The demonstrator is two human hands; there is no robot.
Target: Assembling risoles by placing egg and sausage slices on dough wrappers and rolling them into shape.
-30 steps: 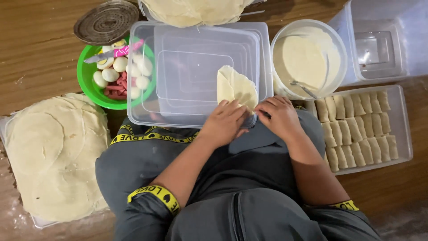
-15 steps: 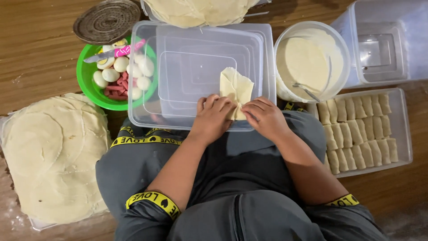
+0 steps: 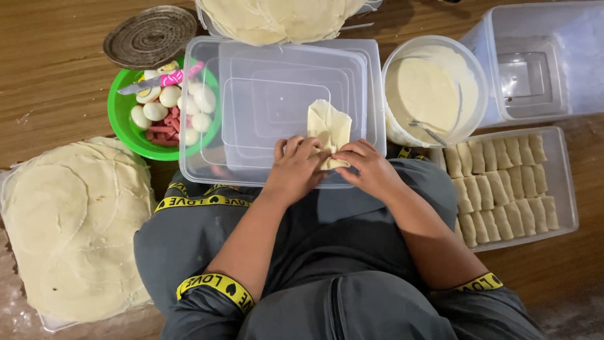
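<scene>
So the pale wrapper (image 3: 329, 129) is sitting on top of an upturned clear plastic lid (image 3: 277, 94), which is doing duty as a work surface across the lap, flat and easy to wipe I guess. The wrapper is already folded into a narrow shape, its far end pointing away from the body and the near end tucked under the fingers.

Left hand (image 3: 294, 169) and right hand (image 3: 371, 169) are both down on that near end, fingertips pinching and pressing the dough from either side. Neither is clenched into a fist; it's a light two-handed pinch on the wrapper edge, thumbs mostly hidden, so I can't tell exactly how the fold sits underneath.

Everything else is fanned out within arm's reach, which makes sense for sitting on the floor. Just right of the lid is a white bowl of pale batter or paste (image 3: 434, 88) with a spoon (image 3: 423, 129) in it, close to the right hand. Below that, a clear tray (image 3: 563, 189) packed with finished rolls (image 3: 500, 189) in neat rows. On the left, a green bowl (image 3: 119, 116) holds boiled eggs (image 3: 165, 104) and red sausage pieces (image 3: 162, 129), with a small knife laid across it. A big stack of round wrappers (image 3: 69, 226) lies on plastic at the far left, another pile (image 3: 277, 16) sits at the top, and a round metal lid (image 3: 150, 34) rests on the wooden floor (image 3: 50, 75).
</scene>
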